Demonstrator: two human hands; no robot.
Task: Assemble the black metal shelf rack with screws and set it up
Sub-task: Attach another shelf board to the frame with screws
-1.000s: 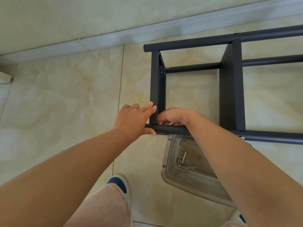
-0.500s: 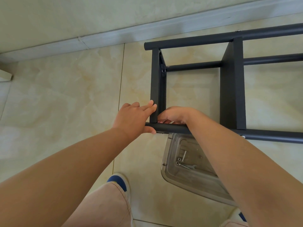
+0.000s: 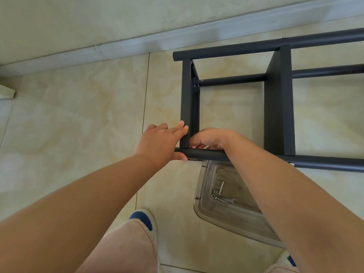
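Black rack (image 3: pixel 277 107) mostly assembled on the floor — left hand (image 3: pixel 163 142) grips its near corner tube, right hand (image 3: pixel 208 137) curls around it; spare screws (image 3: pixel 217 194) remain in a tray (image 3: pixel 199 209).

The black metal shelf rack (image 3: pixel 277 107) lies on the beige tiled floor (image 3: pixel 78 115) near the wall. A clear plastic tray (image 3: pixel 204 209) holding silver screws (image 3: pixel 218 196) sits partly under its near rail.
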